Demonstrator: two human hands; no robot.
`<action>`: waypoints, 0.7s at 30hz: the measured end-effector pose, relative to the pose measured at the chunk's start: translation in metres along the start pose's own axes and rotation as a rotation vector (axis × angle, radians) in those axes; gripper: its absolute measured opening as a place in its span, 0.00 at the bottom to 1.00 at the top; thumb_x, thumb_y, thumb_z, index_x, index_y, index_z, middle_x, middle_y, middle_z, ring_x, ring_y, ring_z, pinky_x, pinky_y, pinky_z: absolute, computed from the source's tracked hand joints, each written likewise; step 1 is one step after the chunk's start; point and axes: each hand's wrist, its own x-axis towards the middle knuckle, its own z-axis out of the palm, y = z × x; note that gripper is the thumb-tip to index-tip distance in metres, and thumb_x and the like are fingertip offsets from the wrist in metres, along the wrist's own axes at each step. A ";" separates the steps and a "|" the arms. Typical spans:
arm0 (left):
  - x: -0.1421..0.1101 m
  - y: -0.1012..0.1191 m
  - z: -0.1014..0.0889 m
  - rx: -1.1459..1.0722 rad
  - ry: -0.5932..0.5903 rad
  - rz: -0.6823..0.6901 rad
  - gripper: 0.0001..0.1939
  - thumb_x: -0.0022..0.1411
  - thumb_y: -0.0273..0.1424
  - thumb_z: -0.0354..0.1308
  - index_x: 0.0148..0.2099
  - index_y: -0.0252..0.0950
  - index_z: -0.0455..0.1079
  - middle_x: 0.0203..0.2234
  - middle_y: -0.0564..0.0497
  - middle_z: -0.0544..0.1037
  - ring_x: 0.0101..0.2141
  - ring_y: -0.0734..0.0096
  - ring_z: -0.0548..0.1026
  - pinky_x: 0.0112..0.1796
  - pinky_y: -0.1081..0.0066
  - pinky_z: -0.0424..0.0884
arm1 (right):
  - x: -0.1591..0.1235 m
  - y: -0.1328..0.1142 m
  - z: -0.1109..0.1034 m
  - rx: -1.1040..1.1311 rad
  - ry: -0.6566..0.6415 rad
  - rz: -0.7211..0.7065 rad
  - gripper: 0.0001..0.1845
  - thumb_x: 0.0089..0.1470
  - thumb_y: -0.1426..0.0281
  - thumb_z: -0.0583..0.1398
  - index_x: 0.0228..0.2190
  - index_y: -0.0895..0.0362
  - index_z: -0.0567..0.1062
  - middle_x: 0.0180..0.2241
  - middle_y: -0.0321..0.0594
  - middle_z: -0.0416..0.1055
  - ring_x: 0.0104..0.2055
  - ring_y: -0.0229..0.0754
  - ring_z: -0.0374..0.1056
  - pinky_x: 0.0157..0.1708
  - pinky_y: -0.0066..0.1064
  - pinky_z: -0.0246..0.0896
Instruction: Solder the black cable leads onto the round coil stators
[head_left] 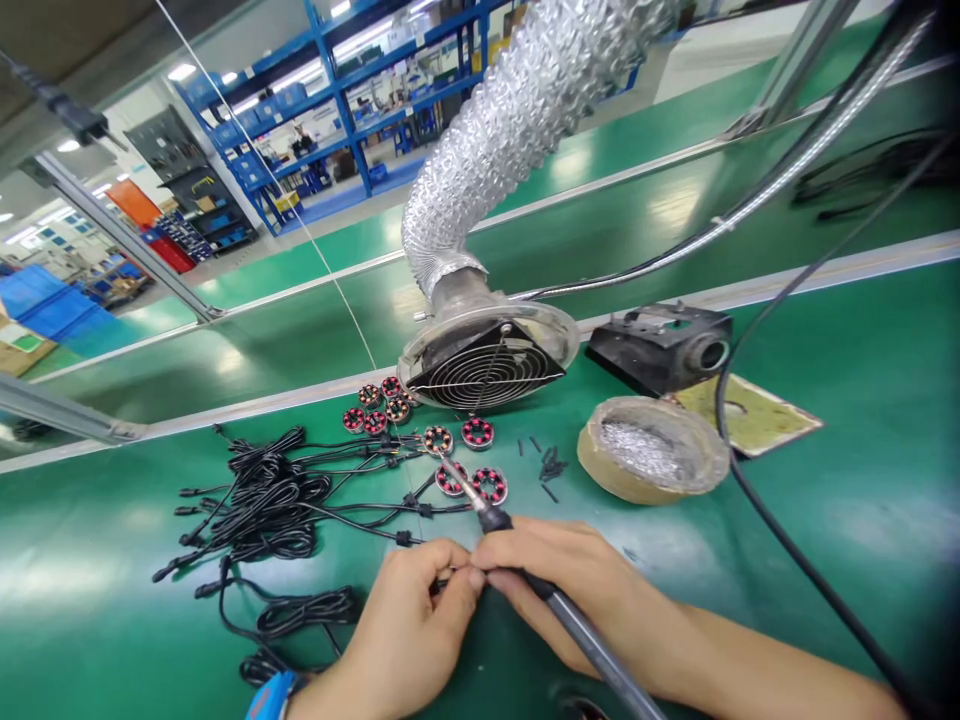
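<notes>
My right hand is wrapped round a soldering iron, whose metal tip points up and left towards a small ring-shaped coil. Close beside it, my left hand is closed in a pinch at the right hand's fingertips. A bit of black cable shows between the left thumb and forefinger; its end is hidden by the fingers. Beyond the iron lie red-and-black coils, and several more sit further back. Left of them is a heap of coiled black cables, some with bare ends near the coils.
A fume fan on a silver duct stands at the back. To the right are a tub of shiny metal shavings, a black iron stand and a yellowish plate. Short black tubes lie mid-table. A thick cord crosses the right side.
</notes>
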 end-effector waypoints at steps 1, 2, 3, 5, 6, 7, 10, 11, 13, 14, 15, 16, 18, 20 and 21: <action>-0.001 0.000 -0.001 -0.002 0.005 -0.004 0.17 0.66 0.39 0.50 0.32 0.34 0.71 0.21 0.55 0.65 0.25 0.73 0.60 0.29 0.74 0.59 | 0.001 0.000 0.000 -0.002 -0.005 0.005 0.12 0.61 0.79 0.53 0.43 0.52 0.68 0.33 0.34 0.73 0.31 0.36 0.67 0.31 0.24 0.61; -0.003 0.000 -0.002 -0.009 0.004 -0.010 0.16 0.66 0.39 0.51 0.32 0.34 0.71 0.21 0.55 0.64 0.24 0.73 0.60 0.28 0.74 0.59 | 0.001 0.000 0.000 -0.009 -0.010 0.011 0.12 0.61 0.80 0.53 0.43 0.52 0.68 0.33 0.34 0.73 0.31 0.35 0.67 0.31 0.24 0.61; -0.006 0.000 -0.003 -0.019 -0.004 -0.016 0.15 0.65 0.38 0.52 0.33 0.34 0.72 0.21 0.55 0.63 0.24 0.74 0.59 0.28 0.74 0.59 | 0.001 -0.001 0.000 -0.019 -0.016 0.018 0.13 0.61 0.80 0.53 0.43 0.52 0.68 0.33 0.34 0.73 0.31 0.35 0.67 0.31 0.24 0.61; -0.012 0.002 -0.003 -0.057 -0.042 -0.019 0.12 0.63 0.36 0.53 0.36 0.34 0.73 0.21 0.55 0.64 0.24 0.74 0.60 0.27 0.74 0.59 | -0.001 -0.002 0.001 -0.052 -0.028 0.030 0.12 0.61 0.80 0.52 0.43 0.52 0.67 0.33 0.34 0.72 0.31 0.36 0.67 0.31 0.25 0.60; -0.015 0.003 -0.002 -0.084 -0.069 -0.012 0.11 0.61 0.34 0.54 0.40 0.33 0.73 0.22 0.54 0.66 0.24 0.74 0.61 0.27 0.75 0.60 | -0.002 -0.003 0.002 -0.071 -0.025 0.036 0.12 0.61 0.79 0.51 0.43 0.53 0.66 0.32 0.34 0.71 0.31 0.36 0.67 0.30 0.25 0.60; -0.019 0.004 0.000 -0.113 -0.095 0.002 0.12 0.59 0.32 0.55 0.44 0.33 0.73 0.24 0.53 0.69 0.24 0.74 0.63 0.26 0.75 0.61 | -0.004 -0.004 0.004 -0.091 -0.015 0.043 0.13 0.61 0.79 0.50 0.43 0.53 0.66 0.31 0.35 0.70 0.30 0.36 0.66 0.30 0.25 0.60; -0.027 0.007 0.005 -0.201 -0.162 0.024 0.24 0.52 0.27 0.57 0.54 0.32 0.70 0.33 0.47 0.77 0.28 0.71 0.71 0.30 0.75 0.68 | -0.008 -0.009 0.010 -0.149 0.039 0.067 0.15 0.60 0.80 0.48 0.46 0.54 0.64 0.30 0.35 0.69 0.25 0.35 0.64 0.25 0.25 0.58; -0.028 0.009 0.005 -0.213 -0.183 0.021 0.28 0.51 0.25 0.56 0.56 0.32 0.68 0.36 0.46 0.78 0.30 0.68 0.74 0.32 0.74 0.71 | -0.009 -0.010 0.011 -0.167 0.050 0.076 0.16 0.59 0.81 0.48 0.47 0.54 0.63 0.30 0.34 0.68 0.24 0.35 0.63 0.24 0.25 0.57; -0.028 0.013 0.000 -0.138 -0.228 0.025 0.29 0.49 0.22 0.54 0.56 0.33 0.69 0.39 0.45 0.79 0.34 0.65 0.77 0.36 0.72 0.73 | -0.008 -0.011 0.012 -0.193 0.036 0.065 0.17 0.59 0.81 0.47 0.48 0.55 0.63 0.29 0.35 0.67 0.24 0.36 0.62 0.24 0.26 0.57; -0.028 0.015 -0.005 -0.043 -0.237 0.040 0.27 0.50 0.21 0.52 0.54 0.35 0.71 0.39 0.45 0.80 0.35 0.63 0.78 0.38 0.71 0.73 | -0.006 -0.011 0.011 -0.215 0.017 0.047 0.17 0.59 0.81 0.48 0.47 0.55 0.64 0.28 0.35 0.67 0.25 0.37 0.62 0.24 0.26 0.57; -0.028 0.018 -0.013 0.079 -0.224 0.060 0.24 0.52 0.21 0.51 0.52 0.37 0.72 0.39 0.46 0.80 0.36 0.62 0.79 0.38 0.71 0.72 | -0.004 -0.011 0.009 -0.246 -0.003 0.022 0.17 0.60 0.81 0.48 0.47 0.54 0.65 0.28 0.35 0.66 0.26 0.38 0.63 0.25 0.27 0.57; -0.029 0.021 -0.023 0.211 -0.185 0.076 0.22 0.55 0.21 0.49 0.51 0.38 0.73 0.39 0.46 0.81 0.37 0.61 0.79 0.39 0.70 0.71 | -0.002 -0.011 0.007 -0.280 -0.022 -0.003 0.17 0.60 0.80 0.49 0.47 0.53 0.66 0.28 0.36 0.65 0.28 0.40 0.63 0.27 0.29 0.58; -0.033 0.027 -0.048 0.440 -0.058 0.062 0.20 0.63 0.25 0.45 0.51 0.39 0.72 0.37 0.46 0.82 0.36 0.60 0.79 0.38 0.68 0.69 | 0.002 -0.012 0.001 -0.332 -0.045 -0.034 0.17 0.60 0.80 0.50 0.47 0.53 0.67 0.30 0.38 0.66 0.32 0.43 0.63 0.30 0.32 0.60; -0.042 0.028 -0.075 0.607 0.032 -0.009 0.19 0.68 0.30 0.41 0.48 0.39 0.73 0.31 0.47 0.81 0.32 0.60 0.79 0.35 0.68 0.67 | 0.002 -0.014 -0.006 -0.317 -0.082 -0.034 0.16 0.61 0.80 0.50 0.48 0.54 0.67 0.31 0.40 0.68 0.33 0.44 0.65 0.32 0.33 0.63; -0.047 0.027 -0.089 0.677 0.037 -0.042 0.19 0.69 0.32 0.39 0.45 0.39 0.73 0.27 0.48 0.80 0.30 0.60 0.78 0.33 0.68 0.65 | -0.001 -0.015 -0.009 -0.292 -0.120 -0.026 0.16 0.62 0.79 0.51 0.48 0.54 0.67 0.32 0.40 0.70 0.33 0.43 0.66 0.32 0.32 0.65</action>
